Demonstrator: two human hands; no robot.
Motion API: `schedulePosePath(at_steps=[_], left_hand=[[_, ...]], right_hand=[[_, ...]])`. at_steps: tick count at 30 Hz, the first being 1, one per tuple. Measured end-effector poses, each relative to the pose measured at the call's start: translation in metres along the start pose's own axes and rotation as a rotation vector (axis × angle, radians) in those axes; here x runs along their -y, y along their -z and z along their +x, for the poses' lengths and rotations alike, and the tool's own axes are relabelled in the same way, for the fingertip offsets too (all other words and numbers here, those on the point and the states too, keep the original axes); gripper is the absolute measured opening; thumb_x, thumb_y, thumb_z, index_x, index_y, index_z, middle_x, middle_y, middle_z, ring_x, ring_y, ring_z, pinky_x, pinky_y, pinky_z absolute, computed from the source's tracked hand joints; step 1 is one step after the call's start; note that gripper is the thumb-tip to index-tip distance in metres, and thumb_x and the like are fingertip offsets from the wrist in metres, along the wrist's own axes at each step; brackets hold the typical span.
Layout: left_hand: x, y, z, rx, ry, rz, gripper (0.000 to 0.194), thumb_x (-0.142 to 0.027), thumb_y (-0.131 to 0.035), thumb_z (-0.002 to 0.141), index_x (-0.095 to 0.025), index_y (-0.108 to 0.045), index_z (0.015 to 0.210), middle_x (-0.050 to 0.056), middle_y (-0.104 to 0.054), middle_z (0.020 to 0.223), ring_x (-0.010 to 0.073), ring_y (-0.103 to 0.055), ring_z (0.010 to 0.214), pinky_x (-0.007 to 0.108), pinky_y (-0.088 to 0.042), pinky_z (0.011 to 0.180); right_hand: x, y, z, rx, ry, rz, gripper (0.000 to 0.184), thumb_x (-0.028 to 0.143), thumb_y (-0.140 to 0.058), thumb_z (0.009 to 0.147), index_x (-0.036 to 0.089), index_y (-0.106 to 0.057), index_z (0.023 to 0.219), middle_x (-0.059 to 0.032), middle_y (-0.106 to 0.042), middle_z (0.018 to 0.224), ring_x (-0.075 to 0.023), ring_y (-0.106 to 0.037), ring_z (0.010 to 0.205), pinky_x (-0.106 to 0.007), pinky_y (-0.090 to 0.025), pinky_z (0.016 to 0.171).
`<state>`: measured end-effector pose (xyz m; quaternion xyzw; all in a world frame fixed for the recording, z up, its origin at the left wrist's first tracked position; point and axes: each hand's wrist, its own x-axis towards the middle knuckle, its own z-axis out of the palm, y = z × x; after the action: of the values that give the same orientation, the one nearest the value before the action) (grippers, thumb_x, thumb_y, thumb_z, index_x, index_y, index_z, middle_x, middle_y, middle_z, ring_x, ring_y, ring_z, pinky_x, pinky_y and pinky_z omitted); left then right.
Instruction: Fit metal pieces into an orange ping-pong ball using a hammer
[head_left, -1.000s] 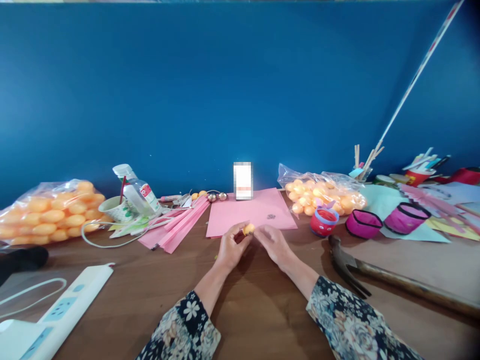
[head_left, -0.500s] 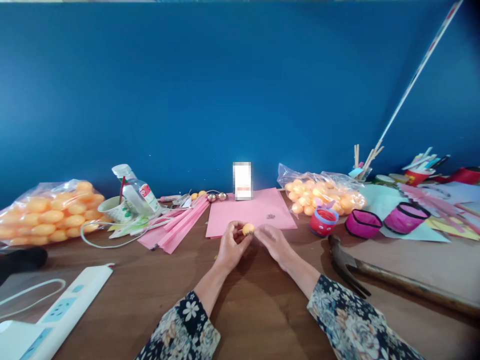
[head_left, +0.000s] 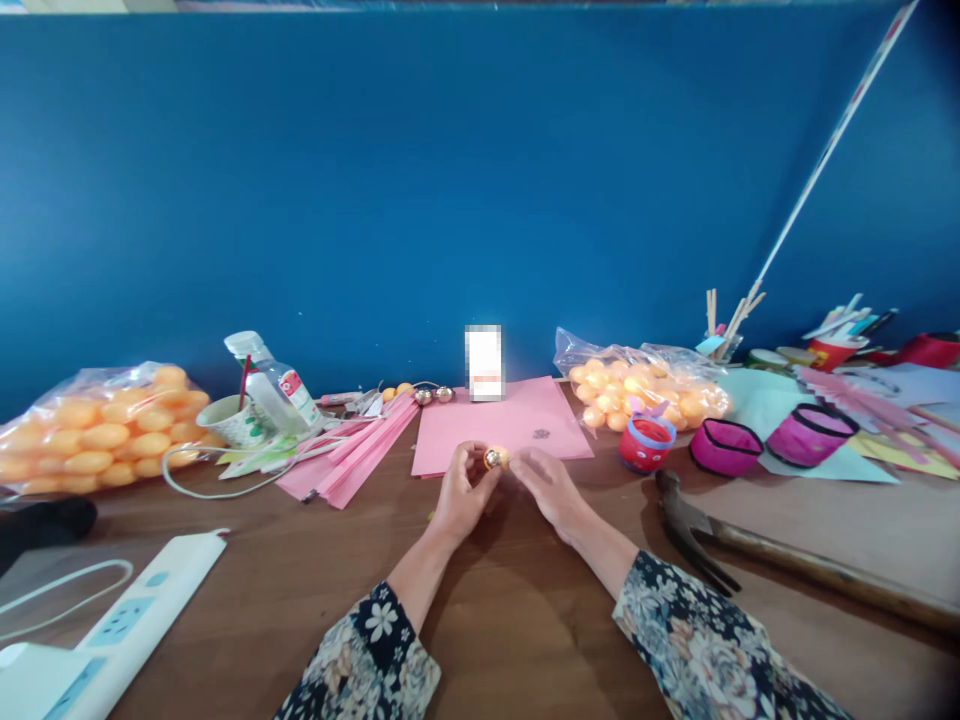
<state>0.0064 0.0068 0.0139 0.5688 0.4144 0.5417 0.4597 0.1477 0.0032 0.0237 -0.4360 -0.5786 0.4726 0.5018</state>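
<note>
A small orange ball (head_left: 495, 458) is pinched between the thumb and fingers of my left hand (head_left: 466, 488), just above the table's middle. A shiny silvery patch shows on the side of the ball facing me. My right hand (head_left: 550, 490) is closed, its slightly blurred fingertips against the ball's right side. Beyond both hands lies a stack of pink sheets (head_left: 442, 432) with a small dark cluster (head_left: 541, 433) on it.
Bags of orange balls stand at left (head_left: 105, 435) and right (head_left: 637, 385). Pink strips (head_left: 360, 450), a bottle (head_left: 277, 385) and a cup (head_left: 232, 425) are left. Right are a red cup (head_left: 646, 445), magenta pouches (head_left: 726, 447) and a hammer (head_left: 810, 565). A power strip (head_left: 142, 610) lies front left.
The ball has turned in my fingers, so that a silvery patch now faces me where plain orange showed before. Both hands have stayed almost in place.
</note>
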Motion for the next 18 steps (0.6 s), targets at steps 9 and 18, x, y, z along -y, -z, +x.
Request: schedulePosePath(at_steps=[9, 18], left_hand=[[0.0000, -0.0008, 0.0017, 0.016, 0.002, 0.034, 0.038, -0.032, -0.056, 0.074, -0.016, -0.052, 0.108, 0.009, -0.060, 0.105, 0.0192, -0.057, 0.095, 0.033, -0.044, 0.085], [-0.0016, 0.0008, 0.0009, -0.020, -0.030, 0.116, 0.041, -0.032, -0.053, 0.077, -0.020, -0.052, 0.115, 0.006, -0.057, 0.117, 0.0192, -0.052, 0.106, 0.034, -0.037, 0.094]], right_hand=[[-0.0011, 0.0004, 0.0000, 0.018, 0.024, -0.021, 0.027, 0.043, -0.051, 0.075, 0.016, -0.056, 0.073, 0.0013, -0.051, 0.065, -0.0103, -0.043, 0.059, -0.022, -0.036, 0.056], [-0.0011, 0.0003, 0.0001, 0.024, 0.015, -0.051, 0.026, 0.041, -0.051, 0.076, 0.016, -0.056, 0.074, 0.0016, -0.050, 0.064, -0.0100, -0.042, 0.058, -0.022, -0.035, 0.055]])
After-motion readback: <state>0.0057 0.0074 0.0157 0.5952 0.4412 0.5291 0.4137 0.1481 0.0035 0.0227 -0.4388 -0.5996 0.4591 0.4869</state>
